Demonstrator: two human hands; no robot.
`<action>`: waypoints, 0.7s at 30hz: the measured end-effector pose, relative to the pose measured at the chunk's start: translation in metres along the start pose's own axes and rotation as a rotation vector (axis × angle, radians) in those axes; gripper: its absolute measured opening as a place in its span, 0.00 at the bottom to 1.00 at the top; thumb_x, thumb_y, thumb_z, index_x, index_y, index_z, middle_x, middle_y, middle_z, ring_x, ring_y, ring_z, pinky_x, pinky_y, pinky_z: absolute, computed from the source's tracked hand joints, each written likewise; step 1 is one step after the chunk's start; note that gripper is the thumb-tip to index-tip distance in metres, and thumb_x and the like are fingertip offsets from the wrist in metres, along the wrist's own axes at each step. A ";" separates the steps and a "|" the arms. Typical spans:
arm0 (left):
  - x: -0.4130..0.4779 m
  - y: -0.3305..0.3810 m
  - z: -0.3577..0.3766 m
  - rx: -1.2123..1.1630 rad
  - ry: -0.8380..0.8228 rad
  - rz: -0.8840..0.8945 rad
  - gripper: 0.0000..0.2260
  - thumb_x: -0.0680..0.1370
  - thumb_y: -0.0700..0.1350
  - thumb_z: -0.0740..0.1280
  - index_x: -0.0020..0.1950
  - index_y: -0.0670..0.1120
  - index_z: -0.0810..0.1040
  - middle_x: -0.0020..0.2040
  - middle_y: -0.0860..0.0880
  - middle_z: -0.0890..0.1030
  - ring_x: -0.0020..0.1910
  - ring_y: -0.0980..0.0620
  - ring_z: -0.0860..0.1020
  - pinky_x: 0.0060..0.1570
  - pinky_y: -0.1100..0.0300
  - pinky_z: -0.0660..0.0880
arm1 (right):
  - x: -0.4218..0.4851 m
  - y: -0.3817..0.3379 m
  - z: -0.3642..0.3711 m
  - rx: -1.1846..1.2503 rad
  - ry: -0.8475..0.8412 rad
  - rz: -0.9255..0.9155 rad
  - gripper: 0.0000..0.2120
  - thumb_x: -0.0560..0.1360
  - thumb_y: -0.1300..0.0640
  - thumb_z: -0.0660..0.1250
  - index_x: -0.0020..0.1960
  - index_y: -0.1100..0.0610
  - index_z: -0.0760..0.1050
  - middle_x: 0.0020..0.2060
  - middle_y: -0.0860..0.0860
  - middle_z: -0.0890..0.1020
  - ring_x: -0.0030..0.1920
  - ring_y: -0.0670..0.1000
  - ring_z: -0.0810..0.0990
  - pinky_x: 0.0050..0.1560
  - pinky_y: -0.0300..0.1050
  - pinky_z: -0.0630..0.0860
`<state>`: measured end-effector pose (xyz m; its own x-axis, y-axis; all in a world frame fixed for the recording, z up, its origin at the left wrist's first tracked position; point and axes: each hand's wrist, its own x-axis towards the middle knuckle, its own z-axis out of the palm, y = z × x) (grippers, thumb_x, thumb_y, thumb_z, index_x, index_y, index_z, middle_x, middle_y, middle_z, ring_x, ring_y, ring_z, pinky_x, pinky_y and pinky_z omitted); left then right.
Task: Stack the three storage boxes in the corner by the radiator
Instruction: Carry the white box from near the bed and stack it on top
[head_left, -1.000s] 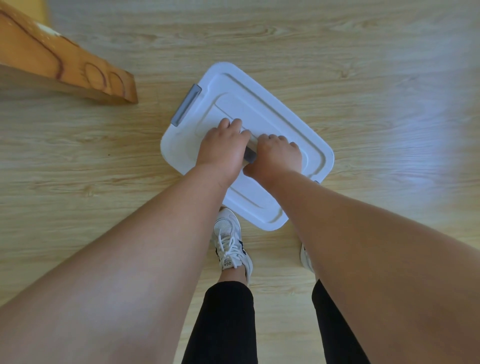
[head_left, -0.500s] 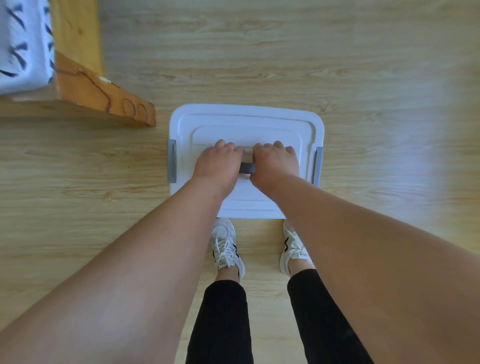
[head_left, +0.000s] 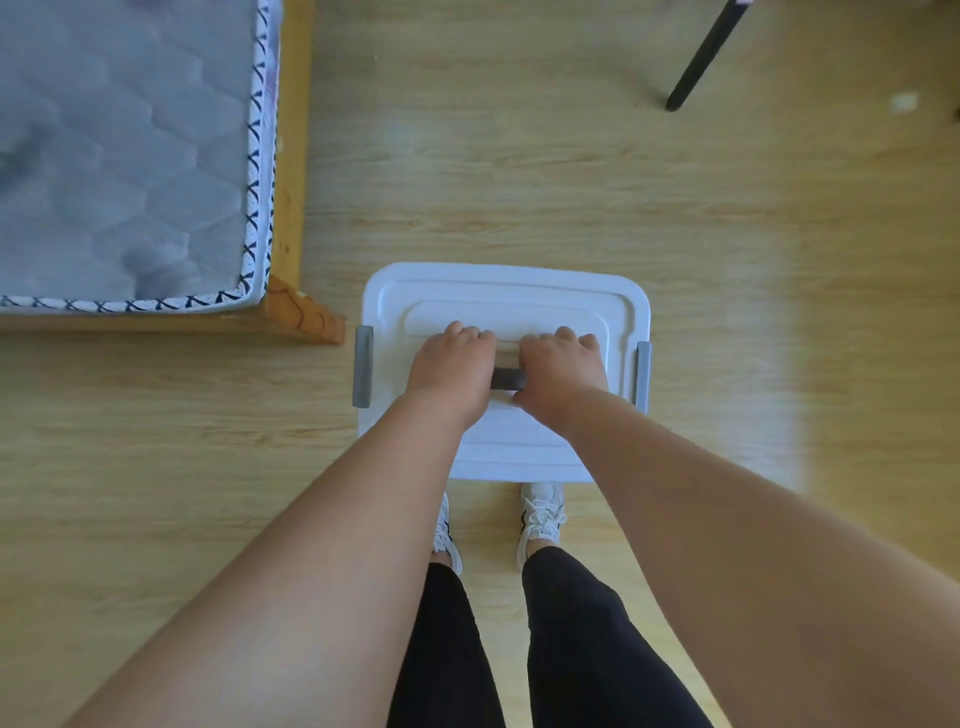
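Note:
One white storage box (head_left: 506, 296) with a ribbed lid and grey side latches (head_left: 362, 373) hangs in front of my legs, above the wooden floor. A dark grey handle (head_left: 508, 378) runs across the middle of its lid. My left hand (head_left: 451, 373) and my right hand (head_left: 562, 370) are both closed around that handle, side by side, with a short stretch of it showing between them. The box sits square to me, its long side left to right. No other storage box and no radiator is in view.
A bed with a grey quilted mattress (head_left: 124, 156) and an orange wooden frame corner (head_left: 306, 317) lies to the left, close to the box's left latch. A black furniture leg (head_left: 701, 57) stands at the far right. My two white shoes (head_left: 540, 514) are under the box.
The box has turned from diagonal to square with me, still held by both hands. The view has swung so that much more of the bed and a black furniture leg now show.

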<state>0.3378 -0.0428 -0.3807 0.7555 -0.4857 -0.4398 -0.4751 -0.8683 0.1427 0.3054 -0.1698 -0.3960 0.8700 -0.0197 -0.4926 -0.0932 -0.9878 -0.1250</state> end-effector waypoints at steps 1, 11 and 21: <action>-0.009 0.009 -0.018 -0.004 0.009 0.010 0.11 0.72 0.36 0.64 0.53 0.44 0.71 0.53 0.46 0.76 0.56 0.46 0.71 0.45 0.58 0.64 | -0.014 0.004 -0.016 0.009 0.024 0.007 0.10 0.71 0.55 0.66 0.45 0.53 0.65 0.46 0.50 0.79 0.52 0.55 0.72 0.48 0.47 0.59; -0.063 0.076 -0.115 0.023 -0.007 0.181 0.09 0.74 0.37 0.60 0.51 0.46 0.76 0.52 0.47 0.74 0.57 0.45 0.70 0.48 0.55 0.67 | -0.111 0.033 -0.104 0.042 0.026 0.127 0.12 0.72 0.53 0.68 0.53 0.55 0.72 0.52 0.52 0.80 0.57 0.55 0.72 0.53 0.49 0.64; -0.074 0.126 -0.163 0.175 -0.034 0.441 0.11 0.76 0.38 0.60 0.57 0.45 0.75 0.57 0.46 0.73 0.61 0.44 0.68 0.57 0.53 0.68 | -0.179 0.052 -0.133 0.215 0.084 0.396 0.19 0.70 0.48 0.72 0.55 0.56 0.71 0.53 0.53 0.79 0.58 0.56 0.72 0.54 0.50 0.64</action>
<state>0.2955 -0.1330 -0.1855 0.4511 -0.7979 -0.3999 -0.8182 -0.5487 0.1716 0.2090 -0.2386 -0.1993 0.7823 -0.4108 -0.4682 -0.5175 -0.8470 -0.1215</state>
